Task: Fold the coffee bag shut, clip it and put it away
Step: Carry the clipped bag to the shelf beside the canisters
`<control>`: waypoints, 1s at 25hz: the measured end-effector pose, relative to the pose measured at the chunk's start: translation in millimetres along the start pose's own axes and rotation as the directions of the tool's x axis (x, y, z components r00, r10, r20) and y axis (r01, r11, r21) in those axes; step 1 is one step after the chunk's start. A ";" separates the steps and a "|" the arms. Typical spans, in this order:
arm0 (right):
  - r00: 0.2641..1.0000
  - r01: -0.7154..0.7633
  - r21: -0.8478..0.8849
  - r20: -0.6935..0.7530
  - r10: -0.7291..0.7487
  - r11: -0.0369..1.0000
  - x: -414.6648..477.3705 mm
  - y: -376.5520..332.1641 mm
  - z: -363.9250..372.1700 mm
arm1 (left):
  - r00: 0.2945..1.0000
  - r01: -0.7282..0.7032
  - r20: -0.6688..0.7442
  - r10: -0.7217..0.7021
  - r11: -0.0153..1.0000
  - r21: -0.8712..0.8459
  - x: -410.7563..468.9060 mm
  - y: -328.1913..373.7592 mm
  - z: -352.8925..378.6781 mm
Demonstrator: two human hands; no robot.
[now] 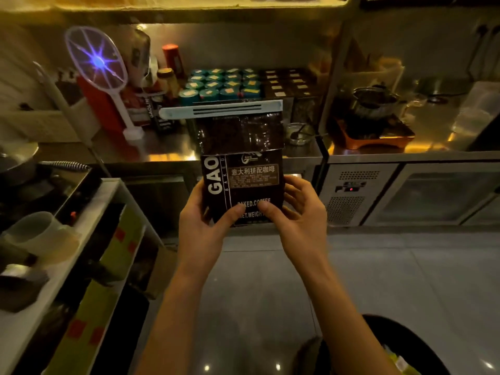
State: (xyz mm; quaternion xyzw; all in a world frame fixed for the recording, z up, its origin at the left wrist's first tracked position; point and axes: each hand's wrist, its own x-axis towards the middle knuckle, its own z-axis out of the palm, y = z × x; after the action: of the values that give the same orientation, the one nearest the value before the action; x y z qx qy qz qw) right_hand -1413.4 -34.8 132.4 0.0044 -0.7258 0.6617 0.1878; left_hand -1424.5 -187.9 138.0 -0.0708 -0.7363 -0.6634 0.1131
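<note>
Fingers [293,197] of our right hand [297,220] and left hand [201,226] curled round the lower sides of the coffee bag [243,169], thumbs pressed on its front, holding it upright in mid-air before the bench [167,150]. We read "GAO", "BAKED", "BAKED.COFFEE", "NET.WEIGHT" and a label, "意大利拼配咖啡". At twelve o'clock a white clip [220,109] clamped the bag's folded top. Both forearms reached forward from six o'clock.
</note>
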 end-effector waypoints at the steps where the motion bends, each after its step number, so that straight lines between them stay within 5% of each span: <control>1: 1.000 -0.003 0.000 0.020 0.003 1.000 17.1 6.4 8.1 | 1.000 0.006 -0.018 -0.006 1.000 0.005 14.6 -5.6 -2.2; 25: 0.943 -0.184 -0.086 0.264 0.201 0.979 436.4 212.4 293.8 | 0.946 0.298 -0.143 -0.292 0.954 0.027 473.5 -248.1 -119.9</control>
State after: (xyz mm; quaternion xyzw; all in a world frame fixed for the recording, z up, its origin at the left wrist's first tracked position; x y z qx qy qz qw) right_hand -1951.6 -185.4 34.5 0.0185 -0.7613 0.6478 0.0209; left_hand -1935.6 -355.8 34.3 0.0888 -0.7448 -0.6582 0.0647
